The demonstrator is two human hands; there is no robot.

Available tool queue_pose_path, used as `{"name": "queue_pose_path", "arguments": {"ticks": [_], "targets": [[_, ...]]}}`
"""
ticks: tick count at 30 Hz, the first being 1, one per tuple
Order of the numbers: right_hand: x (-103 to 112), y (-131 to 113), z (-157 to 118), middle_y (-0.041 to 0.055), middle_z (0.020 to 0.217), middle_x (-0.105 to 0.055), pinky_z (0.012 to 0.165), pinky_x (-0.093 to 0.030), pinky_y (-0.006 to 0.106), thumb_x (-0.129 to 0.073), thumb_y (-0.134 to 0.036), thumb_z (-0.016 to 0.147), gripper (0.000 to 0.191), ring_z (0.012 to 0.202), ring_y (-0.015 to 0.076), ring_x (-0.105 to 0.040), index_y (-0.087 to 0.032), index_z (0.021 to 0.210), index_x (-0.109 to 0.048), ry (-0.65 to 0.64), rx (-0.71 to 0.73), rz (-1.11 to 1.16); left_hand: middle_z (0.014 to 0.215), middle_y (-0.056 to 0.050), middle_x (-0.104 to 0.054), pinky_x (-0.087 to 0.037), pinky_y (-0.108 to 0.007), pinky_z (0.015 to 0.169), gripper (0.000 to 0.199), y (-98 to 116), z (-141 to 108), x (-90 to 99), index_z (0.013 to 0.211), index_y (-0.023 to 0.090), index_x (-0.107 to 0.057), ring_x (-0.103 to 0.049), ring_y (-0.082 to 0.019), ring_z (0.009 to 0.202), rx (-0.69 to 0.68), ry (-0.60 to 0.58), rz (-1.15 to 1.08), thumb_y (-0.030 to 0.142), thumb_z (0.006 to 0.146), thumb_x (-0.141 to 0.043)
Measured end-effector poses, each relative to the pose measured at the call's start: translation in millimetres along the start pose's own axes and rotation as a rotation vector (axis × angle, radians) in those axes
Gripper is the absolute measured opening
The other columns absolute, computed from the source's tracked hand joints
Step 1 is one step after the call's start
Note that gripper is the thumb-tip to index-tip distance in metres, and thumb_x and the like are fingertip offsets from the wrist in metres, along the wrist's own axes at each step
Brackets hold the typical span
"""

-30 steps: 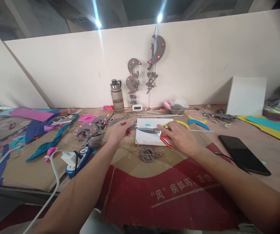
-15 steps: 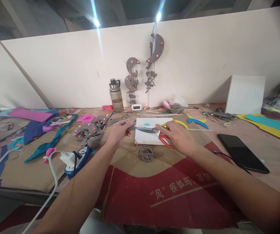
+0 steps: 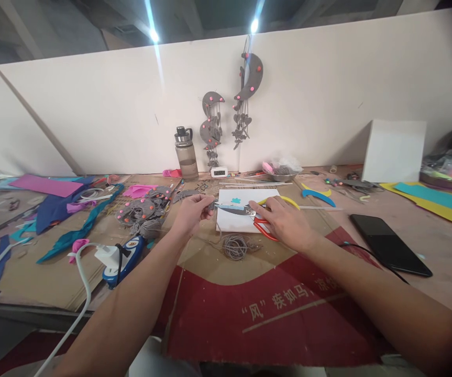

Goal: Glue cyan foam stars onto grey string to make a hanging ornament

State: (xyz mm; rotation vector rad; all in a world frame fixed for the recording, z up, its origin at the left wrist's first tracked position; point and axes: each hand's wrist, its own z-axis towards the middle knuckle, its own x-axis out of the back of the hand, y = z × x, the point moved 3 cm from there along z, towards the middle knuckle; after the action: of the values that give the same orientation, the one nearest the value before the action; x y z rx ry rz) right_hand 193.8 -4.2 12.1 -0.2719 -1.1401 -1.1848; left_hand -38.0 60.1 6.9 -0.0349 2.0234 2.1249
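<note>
From the head camera we see a cluttered table covered by brown-and-red cardboard (image 3: 280,327), with a white partition (image 3: 308,99) on the far side and two ceiling lights (image 3: 154,35) above. We count three grey crescents (image 3: 255,76) against the partition, one bottle (image 3: 187,157), one small clock (image 3: 219,172) and one phone (image 3: 390,243) at right. Our left hand (image 3: 194,213) pinches a small grey piece (image 3: 211,206) at the blade tips of the scissors (image 3: 239,209); our right hand (image 3: 288,222) is closed around their red and yellow handles, partly hiding them. The scissors stretch across our view of the white paper (image 3: 229,225), and a cord coil (image 3: 235,247) lies nearer.
</note>
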Motion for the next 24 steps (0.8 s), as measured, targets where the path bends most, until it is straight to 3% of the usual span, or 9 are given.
{"name": "queue_pose_path", "arguments": {"ticks": [24], "targets": [[3.6,-5.5,0.8,0.0096,0.097,-0.054,0.071,-0.035,0.03,-0.054,-0.015,0.083,0.052,0.088,0.0225,-0.047,-0.02,0.133,-0.045,-0.043,-0.032,-0.032,0.057,0.002,-0.054,-0.037,-0.017,0.042,0.03,0.6,0.8,2.6,0.069,0.012,-0.056,-0.051,-0.006,0.047,0.027,0.0,-0.022,0.032,0.063,-0.077]]}}
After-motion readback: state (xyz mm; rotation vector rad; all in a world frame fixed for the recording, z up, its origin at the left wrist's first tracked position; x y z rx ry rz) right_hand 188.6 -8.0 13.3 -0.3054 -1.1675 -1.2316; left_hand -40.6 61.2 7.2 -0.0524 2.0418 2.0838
